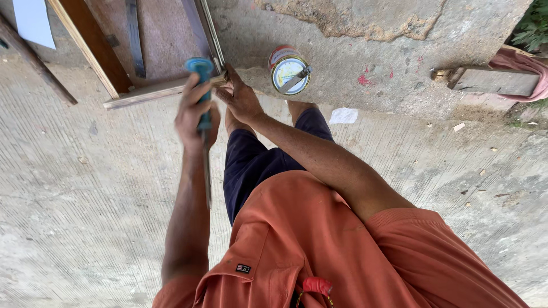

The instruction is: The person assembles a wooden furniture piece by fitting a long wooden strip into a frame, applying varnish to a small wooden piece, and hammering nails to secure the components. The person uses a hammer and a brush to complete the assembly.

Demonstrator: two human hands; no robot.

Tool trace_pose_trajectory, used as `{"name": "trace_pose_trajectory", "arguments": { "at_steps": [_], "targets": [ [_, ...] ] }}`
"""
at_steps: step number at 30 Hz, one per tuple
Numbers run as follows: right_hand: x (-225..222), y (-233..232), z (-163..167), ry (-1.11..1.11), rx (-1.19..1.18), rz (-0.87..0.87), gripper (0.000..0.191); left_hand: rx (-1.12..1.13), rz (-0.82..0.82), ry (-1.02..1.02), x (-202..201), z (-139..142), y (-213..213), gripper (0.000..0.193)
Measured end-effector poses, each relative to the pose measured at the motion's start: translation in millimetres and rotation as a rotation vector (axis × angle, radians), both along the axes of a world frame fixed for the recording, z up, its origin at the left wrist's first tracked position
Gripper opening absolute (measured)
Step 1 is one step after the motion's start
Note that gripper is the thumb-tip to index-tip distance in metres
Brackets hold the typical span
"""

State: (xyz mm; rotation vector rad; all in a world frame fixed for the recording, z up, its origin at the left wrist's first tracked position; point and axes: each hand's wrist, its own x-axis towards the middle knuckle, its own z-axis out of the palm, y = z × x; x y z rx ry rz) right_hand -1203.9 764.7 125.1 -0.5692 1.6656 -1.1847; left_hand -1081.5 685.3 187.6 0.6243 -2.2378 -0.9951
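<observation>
— Blue-handled tool [201, 74], one item: where was it?
— Wrapped in the left hand [197, 111], fingers closed round the grip, steel shaft running down past the wrist, handle end just beside the wooden frame [154, 91] corner.
— Right hand [241, 100]?
— Fingers bent onto that corner; whether they pinched anything small could not be told. Open tin [290, 71] just beyond the fingertips.
— Step, as judged?
— Work on the corner joint, tool lifted clear. A next move would call for the frame pinned steady.
</observation>
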Motion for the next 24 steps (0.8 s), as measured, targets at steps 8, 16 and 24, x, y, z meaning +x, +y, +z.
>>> {"name": "trace_pose_trajectory", "arguments": {
  "at_steps": [8, 16, 24],
  "targets": [
    [-7, -6, 12, 0.025, 0.070, 0.034, 0.081, 0.144, 0.114, -0.076, -20, -1, -5, 0.026],
    [4, 21, 32, -0.087, 0.039, 0.185, 0.080, 0.479, 0.006, -0.612, -127, 34, -59, 0.044],
    [7, 50, 70, -0.176, 0.110, 0.457, 0.059, 0.333, -0.038, -0.548, -210, 15, -96, 0.044]
  ]
}}
